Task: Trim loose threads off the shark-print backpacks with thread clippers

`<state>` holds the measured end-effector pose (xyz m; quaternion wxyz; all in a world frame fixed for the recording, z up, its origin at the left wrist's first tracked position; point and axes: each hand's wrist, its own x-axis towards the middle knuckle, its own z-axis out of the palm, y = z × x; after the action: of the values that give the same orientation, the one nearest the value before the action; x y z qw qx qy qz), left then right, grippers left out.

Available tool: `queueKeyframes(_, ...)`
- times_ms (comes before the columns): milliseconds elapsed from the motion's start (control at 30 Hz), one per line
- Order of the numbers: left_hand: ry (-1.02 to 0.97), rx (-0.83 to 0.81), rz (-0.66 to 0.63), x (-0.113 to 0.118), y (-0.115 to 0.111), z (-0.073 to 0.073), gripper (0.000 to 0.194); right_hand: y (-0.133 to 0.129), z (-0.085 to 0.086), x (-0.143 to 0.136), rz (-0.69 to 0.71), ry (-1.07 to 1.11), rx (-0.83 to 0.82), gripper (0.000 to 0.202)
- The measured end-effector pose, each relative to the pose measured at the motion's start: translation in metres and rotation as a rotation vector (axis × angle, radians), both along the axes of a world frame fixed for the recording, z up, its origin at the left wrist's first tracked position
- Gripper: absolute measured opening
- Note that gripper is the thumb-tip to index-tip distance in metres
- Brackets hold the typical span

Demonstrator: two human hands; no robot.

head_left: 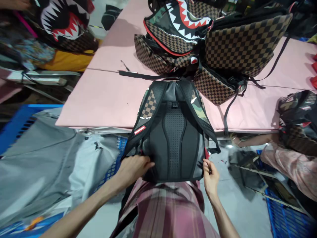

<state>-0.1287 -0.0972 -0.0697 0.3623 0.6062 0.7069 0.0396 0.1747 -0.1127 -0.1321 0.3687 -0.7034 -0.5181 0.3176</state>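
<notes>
A black backpack (174,138) lies against the table edge and my lap, its padded back panel and shoulder straps facing up. Brown checks and camouflage show on the straps. My left hand (137,167) is closed over its lower left side, thumb on the back panel. My right hand (210,177) pinches at the lower right edge, just below a small red tag (207,153). What exactly lies between those fingertips is hard to make out. A loose strap end (216,150) hangs above my right hand.
Several checked backpacks (237,46), one with a shark-mouth print, are heaped on the pink table (104,99). At right, a person's sleeve (288,165) and arm are near another bag (299,122). Grey sheeting (44,158) and a blue crate (21,124) stand left.
</notes>
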Motion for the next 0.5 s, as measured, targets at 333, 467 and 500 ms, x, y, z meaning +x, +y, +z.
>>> queueKeyframes(333, -0.091, 0.573, -0.43, 0.068, 0.121, -0.022, 0.015, 0.005, -0.001, 0.002, 0.029, -0.037, 0.054, 0.025)
queueKeyframes(467, -0.495, 0.256, -0.646, 0.053, 0.093, 0.003, 0.028, 0.006, -0.001, 0.003, 0.036, -0.045, 0.055, 0.024)
queueKeyframes(500, -0.656, 0.108, -0.756, 0.049, 0.086, 0.012, 0.029, 0.007, -0.001, 0.004, 0.041, -0.04, 0.048, 0.024)
